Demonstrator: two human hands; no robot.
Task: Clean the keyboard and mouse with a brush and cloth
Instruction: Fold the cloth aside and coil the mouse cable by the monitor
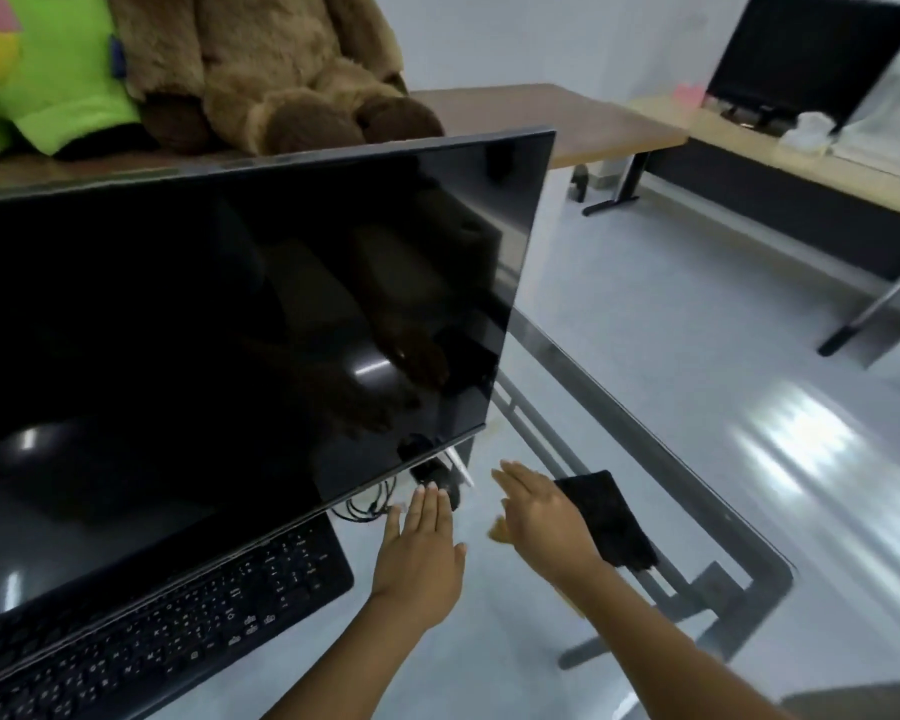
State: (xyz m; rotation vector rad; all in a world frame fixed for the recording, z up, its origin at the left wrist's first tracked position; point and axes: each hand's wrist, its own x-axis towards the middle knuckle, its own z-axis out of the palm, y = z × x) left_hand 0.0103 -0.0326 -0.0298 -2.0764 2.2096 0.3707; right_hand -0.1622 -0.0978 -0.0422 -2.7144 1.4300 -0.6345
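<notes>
A black keyboard point(162, 631) lies on a glass-topped desk point(661, 449) at the lower left, under the monitor's bottom edge. The black mouse point(440, 478) sits just past the keyboard's right end, partly hidden by the monitor and my fingertips. My left hand point(419, 550) is flat and open, fingers touching or almost touching the mouse. My right hand point(539, 517) is open beside it, fingers spread, hovering left of a black cloth point(609, 517) that lies on the glass. A whitish stick point(462, 467) shows by the mouse; I cannot tell whether it is the brush.
A large dark monitor point(240, 330) tilts over the desk. Tangled black cable point(367, 506) lies by the mouse. A brown plush bear point(281, 65) and a green plush toy point(48, 70) sit behind the monitor. Wooden desks and another monitor point(811, 54) stand at the back right.
</notes>
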